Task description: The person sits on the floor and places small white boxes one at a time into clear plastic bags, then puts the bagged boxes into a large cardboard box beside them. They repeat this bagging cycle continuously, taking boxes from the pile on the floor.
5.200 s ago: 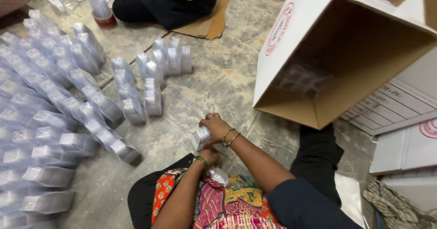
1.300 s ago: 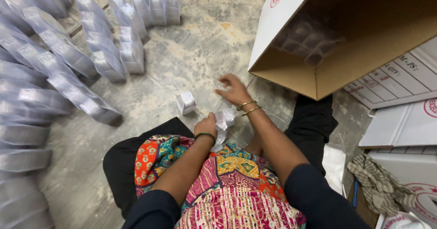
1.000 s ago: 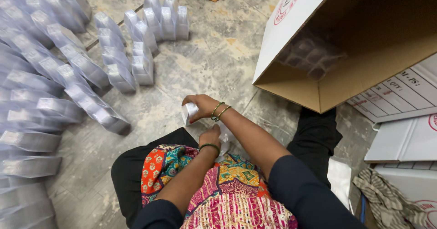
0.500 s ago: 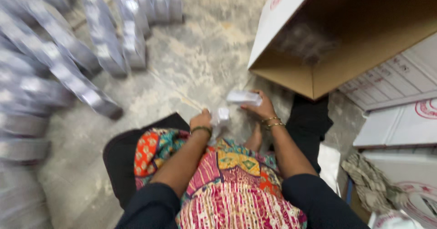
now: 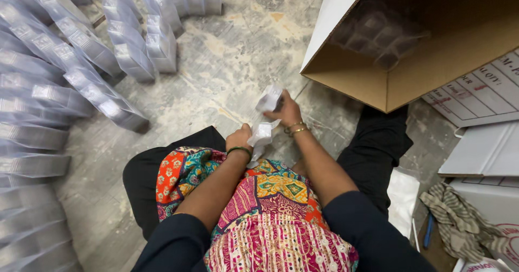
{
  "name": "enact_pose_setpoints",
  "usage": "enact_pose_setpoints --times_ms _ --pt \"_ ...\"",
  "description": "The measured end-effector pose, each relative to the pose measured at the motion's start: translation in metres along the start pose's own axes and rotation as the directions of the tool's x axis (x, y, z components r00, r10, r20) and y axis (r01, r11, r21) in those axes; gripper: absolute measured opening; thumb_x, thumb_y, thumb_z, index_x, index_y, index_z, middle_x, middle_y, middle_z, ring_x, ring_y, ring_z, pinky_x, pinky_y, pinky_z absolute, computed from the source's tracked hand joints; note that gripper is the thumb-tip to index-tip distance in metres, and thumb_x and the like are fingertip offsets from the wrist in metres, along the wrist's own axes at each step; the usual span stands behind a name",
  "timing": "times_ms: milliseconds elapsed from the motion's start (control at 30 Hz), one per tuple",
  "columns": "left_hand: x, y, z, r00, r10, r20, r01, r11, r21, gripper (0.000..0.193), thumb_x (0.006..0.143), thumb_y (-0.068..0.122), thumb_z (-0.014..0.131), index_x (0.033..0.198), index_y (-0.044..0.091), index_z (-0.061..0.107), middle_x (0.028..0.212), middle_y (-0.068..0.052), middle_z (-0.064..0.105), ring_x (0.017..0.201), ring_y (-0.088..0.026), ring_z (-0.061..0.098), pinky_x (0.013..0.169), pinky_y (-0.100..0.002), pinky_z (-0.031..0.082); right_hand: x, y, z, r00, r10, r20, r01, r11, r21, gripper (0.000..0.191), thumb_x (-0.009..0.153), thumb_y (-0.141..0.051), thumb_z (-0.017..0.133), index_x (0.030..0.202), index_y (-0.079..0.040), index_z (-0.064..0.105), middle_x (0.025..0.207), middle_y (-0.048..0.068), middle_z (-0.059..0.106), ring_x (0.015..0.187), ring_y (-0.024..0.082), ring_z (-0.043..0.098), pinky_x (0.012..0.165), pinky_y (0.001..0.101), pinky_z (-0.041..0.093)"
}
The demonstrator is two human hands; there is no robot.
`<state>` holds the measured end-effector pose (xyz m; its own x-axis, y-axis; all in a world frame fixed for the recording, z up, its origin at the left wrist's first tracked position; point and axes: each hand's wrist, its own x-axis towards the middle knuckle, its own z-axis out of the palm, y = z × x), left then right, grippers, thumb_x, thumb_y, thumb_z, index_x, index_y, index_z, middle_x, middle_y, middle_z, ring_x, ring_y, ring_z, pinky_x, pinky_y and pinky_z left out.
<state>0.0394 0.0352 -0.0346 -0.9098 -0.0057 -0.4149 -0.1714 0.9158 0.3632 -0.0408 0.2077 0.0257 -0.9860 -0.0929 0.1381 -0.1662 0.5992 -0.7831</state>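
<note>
Far left of your lap, many clear wrapped packs (image 5: 108, 101) stand in long rows on the stone floor (image 5: 232, 77), so a lot looks done already. Bare floor lies between those rows and your knees, with room to move.

Your left hand (image 5: 239, 140) pinches a crumpled clear wrapper (image 5: 261, 135) just above your lap. Your right hand (image 5: 285, 111) is curled around a small white packet (image 5: 269, 97), lifted a bit past the wrapper; this one looks only half done.

To the right of your lap, the big cardboard box (image 5: 367, 83) lies tipped on its side, its open edge near your right hand. Blurry clear things wait inside. White boxes (image 5: 486, 147) crowd the far right.
</note>
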Motion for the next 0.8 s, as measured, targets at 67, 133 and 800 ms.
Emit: enact_pose_setpoints --times_ms 67,133,800 --pt "-0.002 0.0 0.0 1.0 0.009 -0.012 -0.009 1.0 0.016 0.025 0.097 0.023 0.054 0.113 0.004 0.055 0.104 -0.021 0.073 0.1 -0.037 0.072 0.085 -0.049 0.056 -0.016 0.012 0.002 0.993 0.113 0.04 -0.11 0.991 -0.075 0.069 0.059 -0.036 0.098 0.105 -0.008 0.055 0.095 0.012 0.075 0.087 0.026 0.075 0.081 0.0387 0.059" --pt "-0.004 0.0 -0.002 1.0 0.016 -0.016 -0.016 1.0 0.018 0.025 0.095 0.021 0.058 0.113 0.004 0.055 0.104 -0.021 0.073 0.1 -0.037 0.072 0.085 -0.048 0.056 -0.026 0.021 0.003 0.997 0.069 0.046 -0.064 0.992 -0.109 0.071 0.061 -0.035 0.098 0.109 -0.008 0.053 0.096 0.013 0.073 0.09 0.028 0.072 0.079 0.0394 0.057" --pt "0.009 -0.004 -0.046 0.997 -0.058 -0.055 0.052 0.994 -0.095 0.03 0.099 0.03 0.052 0.119 0.008 0.058 0.111 -0.021 0.072 0.106 -0.038 0.069 0.087 -0.05 0.054 -0.04 -0.042 -0.049 0.869 -0.11 0.482 -0.016 0.968 0.25 0.077 0.068 -0.016 0.094 0.134 -0.004 0.056 0.124 0.01 0.072 0.118 0.019 0.068 0.105 0.0361 0.054"
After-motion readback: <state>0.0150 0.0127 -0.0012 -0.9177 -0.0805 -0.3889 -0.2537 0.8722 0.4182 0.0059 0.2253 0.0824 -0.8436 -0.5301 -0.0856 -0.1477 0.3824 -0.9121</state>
